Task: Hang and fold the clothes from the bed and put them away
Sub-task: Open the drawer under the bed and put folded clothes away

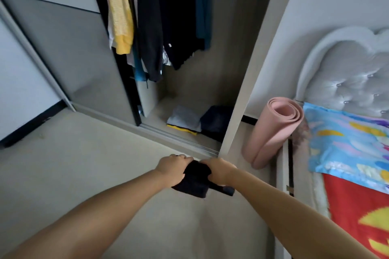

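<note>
A dark folded garment (195, 178) is held out over the pale floor (94, 164), just short of the open wardrobe (210, 90). Nothing lies between it and the wardrobe's sliding track. On the wardrobe floor sit two folded piles: a grey one on top of something yellow (183, 121), and a dark navy one (216, 121) beside it. Above them hang several clothes, a yellow top (121, 17) and mostly dark pieces (168, 17). To the right one rolled pink mat (273, 130) leans by the bed (347, 153) with its bright cover. The left hand (172, 169) and right hand (219, 171) each grip one side of the garment, fingers curled tight round the cloth.
</note>
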